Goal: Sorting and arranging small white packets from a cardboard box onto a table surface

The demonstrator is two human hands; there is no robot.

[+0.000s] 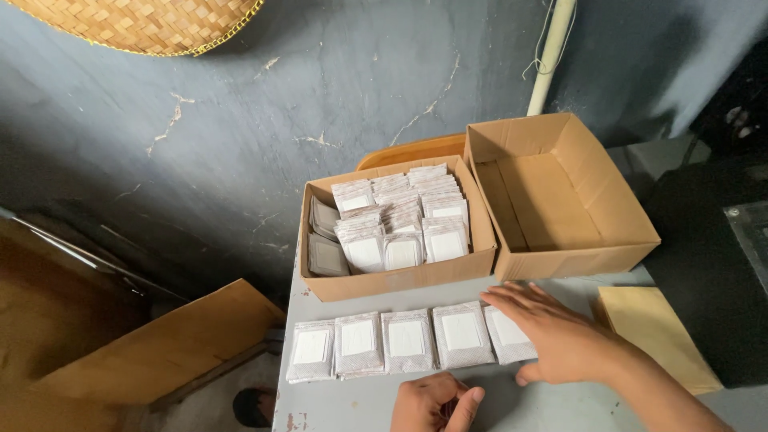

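Observation:
My right hand lies flat with fingers spread on the rightmost white sachet of a row of several white sachets laid side by side on the grey table. My left hand is at the bottom edge with its fingers curled in; what is inside them, if anything, is hidden. Behind the row stands a cardboard box packed with upright white sachets.
An empty cardboard box stands at the right of the full one. A tan envelope lies on the table's right side. A wooden board leans below the table's left edge. A woven basket hangs on the wall.

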